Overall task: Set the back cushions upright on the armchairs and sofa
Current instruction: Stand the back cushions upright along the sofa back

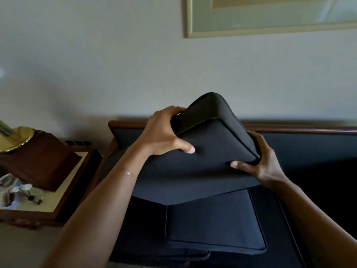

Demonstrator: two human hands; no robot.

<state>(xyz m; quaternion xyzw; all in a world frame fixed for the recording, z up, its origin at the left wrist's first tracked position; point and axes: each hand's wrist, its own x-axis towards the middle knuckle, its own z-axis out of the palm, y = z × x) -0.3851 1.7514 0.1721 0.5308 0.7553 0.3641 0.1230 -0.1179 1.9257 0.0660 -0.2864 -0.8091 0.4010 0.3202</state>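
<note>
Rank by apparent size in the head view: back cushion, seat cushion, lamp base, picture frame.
1. Back cushion, held in both hands, and seat cushion: about alike. The back cushion is nearer the camera and covers part of the seat, so no ranking.
2. Picture frame, cut off by the image edge.
3. Lamp base, also cropped.

Dim room, soft daylight from the left; wall (96, 64) evenly lit, grey shadow above the sofa (309, 144) back. Sofa's right side nearly black, detail lost. Cushion (212, 144) dark, low contrast, seams barely readable. Glare on brass lamp base (15, 139) and picture glass (270, 14). Slight motion blur overall; tabletop (58, 196) clutter at left edge smeared. Wide-angle bending at frame edges.
</note>
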